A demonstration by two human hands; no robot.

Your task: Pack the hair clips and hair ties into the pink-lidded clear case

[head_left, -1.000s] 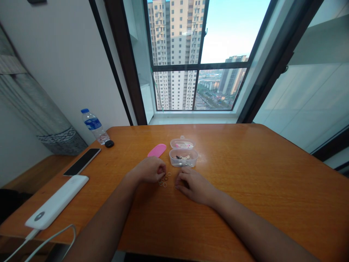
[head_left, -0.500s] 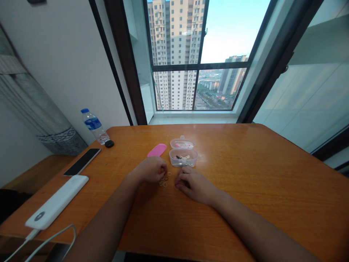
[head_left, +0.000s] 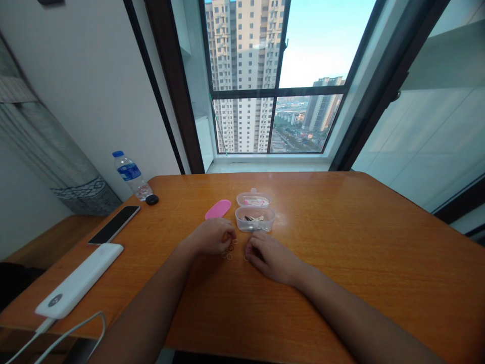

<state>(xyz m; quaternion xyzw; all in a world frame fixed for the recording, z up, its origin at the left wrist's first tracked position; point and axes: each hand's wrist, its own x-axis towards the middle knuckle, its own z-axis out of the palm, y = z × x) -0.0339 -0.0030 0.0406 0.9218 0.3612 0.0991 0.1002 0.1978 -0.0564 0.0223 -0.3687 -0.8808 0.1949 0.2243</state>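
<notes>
Several small thin rings (head_left: 229, 256) that look like rubber bands, pale and brown, lie loosely on the wooden table between my hands. My left hand (head_left: 212, 236) is just left of them, fingers curled and tips pressed together at the group; whatever they pinch is hidden. Opposite it, my right hand (head_left: 270, 256) has thumb and fingers closed, with one pale small rubber band (head_left: 246, 258) showing at the fingertips. Just beyond my hands stands an opened clear plastic box (head_left: 255, 226) with black and white small items inside. A pink oval piece (head_left: 218, 209) lies beyond my left hand.
The wooden table (head_left: 341, 227) reaches toward a window. On its left side are a water bottle (head_left: 131, 174), a round black object (head_left: 152, 199), a phone (head_left: 114, 225) and a white power bank (head_left: 79, 280) with a cable (head_left: 71, 331).
My left hand has shifted slightly right over the rings. My right hand has moved a touch to the right, and the band at its fingertips shows a little more.
</notes>
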